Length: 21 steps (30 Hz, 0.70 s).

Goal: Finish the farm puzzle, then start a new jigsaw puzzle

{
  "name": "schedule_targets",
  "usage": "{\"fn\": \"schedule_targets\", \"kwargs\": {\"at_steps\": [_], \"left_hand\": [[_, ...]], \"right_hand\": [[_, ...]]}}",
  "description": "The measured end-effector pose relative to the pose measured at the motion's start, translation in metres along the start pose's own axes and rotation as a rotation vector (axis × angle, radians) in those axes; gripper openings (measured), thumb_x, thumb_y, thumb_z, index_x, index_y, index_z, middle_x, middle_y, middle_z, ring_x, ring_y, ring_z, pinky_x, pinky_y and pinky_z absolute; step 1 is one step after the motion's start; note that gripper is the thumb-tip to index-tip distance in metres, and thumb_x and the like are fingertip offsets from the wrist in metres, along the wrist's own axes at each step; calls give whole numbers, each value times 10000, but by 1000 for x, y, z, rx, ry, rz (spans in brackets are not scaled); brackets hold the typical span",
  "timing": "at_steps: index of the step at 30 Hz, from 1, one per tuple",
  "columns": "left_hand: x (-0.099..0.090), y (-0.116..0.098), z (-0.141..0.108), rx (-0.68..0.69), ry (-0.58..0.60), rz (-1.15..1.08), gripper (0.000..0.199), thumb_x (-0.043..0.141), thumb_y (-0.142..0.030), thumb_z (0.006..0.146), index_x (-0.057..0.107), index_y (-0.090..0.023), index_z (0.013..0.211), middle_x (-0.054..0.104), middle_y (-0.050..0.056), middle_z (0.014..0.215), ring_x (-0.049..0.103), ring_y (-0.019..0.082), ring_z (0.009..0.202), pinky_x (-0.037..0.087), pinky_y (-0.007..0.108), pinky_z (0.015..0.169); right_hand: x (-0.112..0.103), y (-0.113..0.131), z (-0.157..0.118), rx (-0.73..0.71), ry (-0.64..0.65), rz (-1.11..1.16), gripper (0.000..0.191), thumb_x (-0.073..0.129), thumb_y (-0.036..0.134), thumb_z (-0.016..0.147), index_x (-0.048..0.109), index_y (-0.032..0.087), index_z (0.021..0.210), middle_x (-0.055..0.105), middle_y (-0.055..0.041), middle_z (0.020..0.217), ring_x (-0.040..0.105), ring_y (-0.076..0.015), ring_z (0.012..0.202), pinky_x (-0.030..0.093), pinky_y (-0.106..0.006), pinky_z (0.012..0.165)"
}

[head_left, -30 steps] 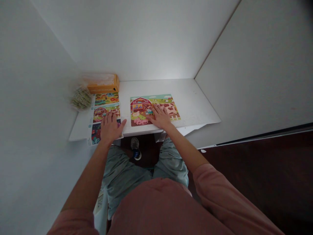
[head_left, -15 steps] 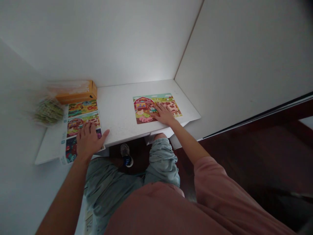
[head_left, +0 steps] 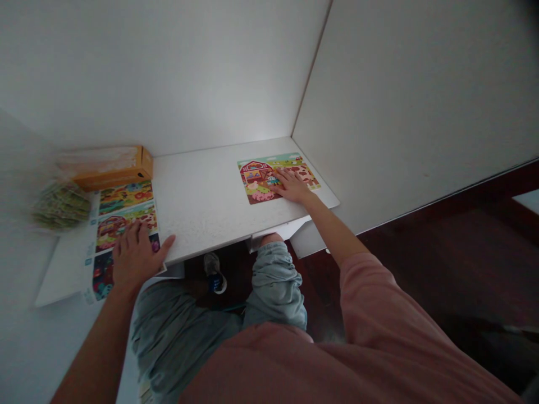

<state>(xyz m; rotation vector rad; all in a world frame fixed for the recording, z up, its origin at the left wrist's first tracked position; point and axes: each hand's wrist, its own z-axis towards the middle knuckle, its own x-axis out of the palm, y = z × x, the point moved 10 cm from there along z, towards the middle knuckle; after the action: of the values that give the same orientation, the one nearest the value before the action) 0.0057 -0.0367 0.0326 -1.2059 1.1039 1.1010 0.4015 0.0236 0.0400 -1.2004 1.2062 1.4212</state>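
My left hand (head_left: 137,257) lies flat with fingers apart on a printed sheet (head_left: 120,203) that shows several small pictures, near the left end of the white table (head_left: 193,207). Its thumb points right, past the sheet's edge. On the right part of the table is a colourful farm picture (head_left: 261,191) with a red barn, a pink pig and a brown-spotted cow. My right hand (head_left: 292,187) rests palm down on the middle of this picture, fingers spread, covering some of it. Neither hand grips anything.
An orange box (head_left: 145,164) with clear plastic on it stands at the back left against the wall. Beside it sits a clear bag of green pieces (head_left: 63,207). Walls rise behind and to the right. My knees are under the table's front edge.
The head view has shifted a little. The farm picture, with my right hand on it, has slid slightly right and back on the table. My left hand still rests on the sheet.
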Motion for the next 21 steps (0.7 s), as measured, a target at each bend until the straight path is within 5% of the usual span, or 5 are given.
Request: {"fn": "schedule_targets", "kwargs": {"at_steps": [21], "left_hand": [[14,12,13,5,10,117,743,336,-542,631,117,-109,1194,98,111,1242,25,281,1121,126,466,886]], "right_hand": [[16,-29,94,-117,-84,33,585,159,552,724,202,203,1191,110,21,1246,65,-158,1122,0,-342,898]]}}
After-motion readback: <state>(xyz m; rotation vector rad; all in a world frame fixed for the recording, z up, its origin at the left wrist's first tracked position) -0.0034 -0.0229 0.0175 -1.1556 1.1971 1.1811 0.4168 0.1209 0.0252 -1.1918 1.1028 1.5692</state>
